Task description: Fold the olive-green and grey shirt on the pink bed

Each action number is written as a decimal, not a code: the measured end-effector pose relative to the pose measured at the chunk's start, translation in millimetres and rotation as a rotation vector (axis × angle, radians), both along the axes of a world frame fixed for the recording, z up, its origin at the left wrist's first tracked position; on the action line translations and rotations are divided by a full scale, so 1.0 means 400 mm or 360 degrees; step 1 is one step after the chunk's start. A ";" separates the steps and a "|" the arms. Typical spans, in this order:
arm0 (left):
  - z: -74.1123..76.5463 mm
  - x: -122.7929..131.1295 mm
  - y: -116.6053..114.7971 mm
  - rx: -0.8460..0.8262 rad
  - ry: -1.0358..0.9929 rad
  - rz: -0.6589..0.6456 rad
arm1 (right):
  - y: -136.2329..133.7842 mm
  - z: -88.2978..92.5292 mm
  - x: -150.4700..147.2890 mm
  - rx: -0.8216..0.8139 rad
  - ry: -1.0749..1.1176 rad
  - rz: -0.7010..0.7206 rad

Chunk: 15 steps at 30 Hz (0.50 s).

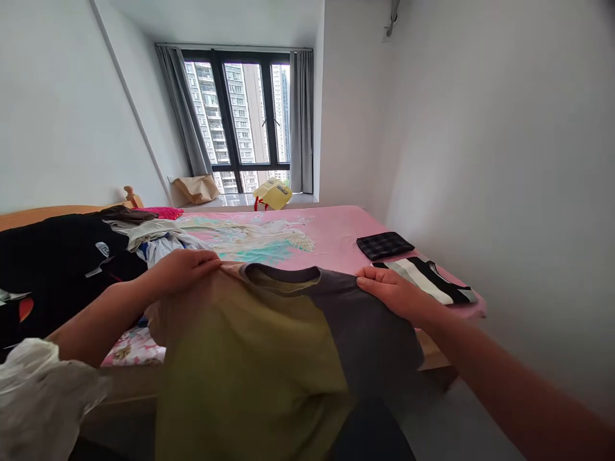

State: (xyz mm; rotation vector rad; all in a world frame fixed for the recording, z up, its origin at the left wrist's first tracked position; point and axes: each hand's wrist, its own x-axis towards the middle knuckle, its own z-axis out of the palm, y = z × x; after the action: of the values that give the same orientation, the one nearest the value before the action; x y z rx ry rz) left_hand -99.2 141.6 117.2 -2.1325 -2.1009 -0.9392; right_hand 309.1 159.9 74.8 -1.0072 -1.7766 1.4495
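Our shirt (pixel 269 358) hangs off the bed (pixel 336 237), left hand (pixel 180 269) and right hand (pixel 391 291) each pinching a shoulder; yellow bag (pixel 273 194) at twelve o'clock, lettering unreadable; clothes pile (pixel 72 256) at ten.

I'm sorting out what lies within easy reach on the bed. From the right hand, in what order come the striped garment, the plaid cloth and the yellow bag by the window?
From the right hand, nearest first:
1. Striped garment, folded just beside the hand at the bed's right edge.
2. Plaid cloth, folded just beyond it on the pink sheet.
3. Yellow bag, far off by the window.
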 end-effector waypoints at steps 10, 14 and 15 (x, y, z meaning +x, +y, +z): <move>-0.021 0.282 0.328 0.0138 -0.0714 -0.0174 | 0.292 -0.320 0.056 -0.0151 0.0395 -0.1212; -0.289 0.333 0.221 -0.0392 -0.0843 -0.0422 | 0.247 -0.483 0.155 -0.0052 0.0130 -0.1394; -0.365 0.339 0.183 -0.0538 -0.0900 -0.0424 | 0.228 -0.516 0.161 0.0007 0.0053 -0.1373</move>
State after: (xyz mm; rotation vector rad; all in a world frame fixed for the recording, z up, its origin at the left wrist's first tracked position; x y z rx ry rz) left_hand 36.5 214.6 -28.7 -2.6064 -2.3914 -1.4549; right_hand 373.6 251.2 -131.5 -1.4806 -1.0719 0.8920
